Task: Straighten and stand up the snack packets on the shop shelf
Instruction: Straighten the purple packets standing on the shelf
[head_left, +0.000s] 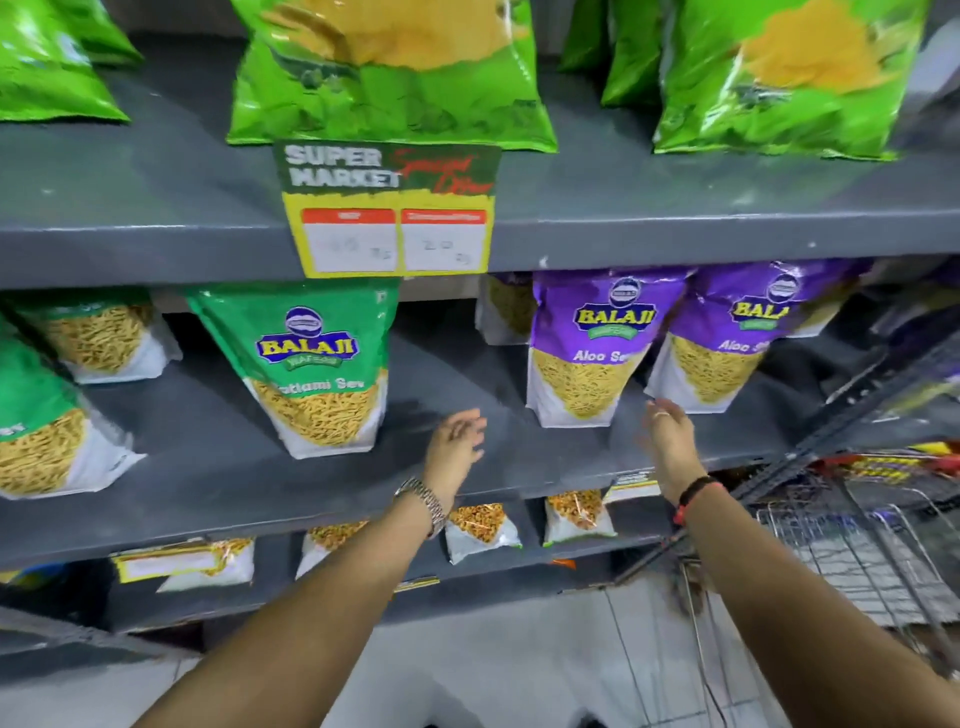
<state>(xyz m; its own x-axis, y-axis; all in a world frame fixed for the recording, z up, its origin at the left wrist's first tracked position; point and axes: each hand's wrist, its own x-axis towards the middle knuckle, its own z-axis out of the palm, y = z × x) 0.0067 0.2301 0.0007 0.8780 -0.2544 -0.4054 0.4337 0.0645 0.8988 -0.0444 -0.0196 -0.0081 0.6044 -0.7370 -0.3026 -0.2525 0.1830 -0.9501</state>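
On the middle grey shelf (208, 467) a green sev packet (317, 364) stands upright at centre left. Two purple Aloo Sev packets (597, 343) (737, 338) stand side by side to its right, the right one leaning a little. My left hand (457, 447) hovers open over the bare shelf between the green and purple packets, holding nothing. My right hand (667, 434) is open just below the gap between the two purple packets, fingers spread, touching neither that I can tell. More green sev packets (104, 332) (36, 431) stand at far left.
Large green chip bags (389, 73) (779, 78) sit on the upper shelf, with a yellow price tag (389, 223) on its edge. Small snack packets (483, 527) line the lower shelf. A wire shopping trolley (857, 545) stands at the right, by my right arm.
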